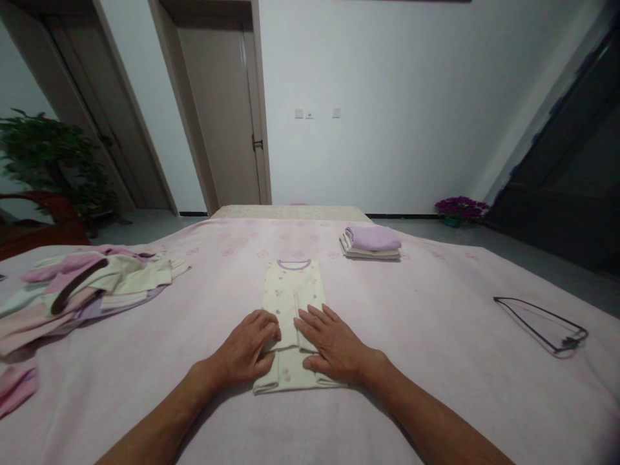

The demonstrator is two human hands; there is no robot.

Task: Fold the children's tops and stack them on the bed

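Note:
A small cream shirt [287,303] with a purple neckband and scattered pastel prints lies in front of me. Its sleeves are folded inward over the body, and the neck points away from me. On its left edge rests my left hand [250,345], fingers slightly bent and thumb apart, gripping nothing that I can see. Flat across the right side lies my right hand [334,342], its fingers spread over a folded sleeve. Both palms hide parts of the shirt's sides.
A pink patterned cover [416,374] spreads over the work surface. At left is a loose heap of clothes [97,284], with a pink garment [17,389] nearer me. A folded stack [372,240] sits back right. A dark wire frame [542,323] lies at far right.

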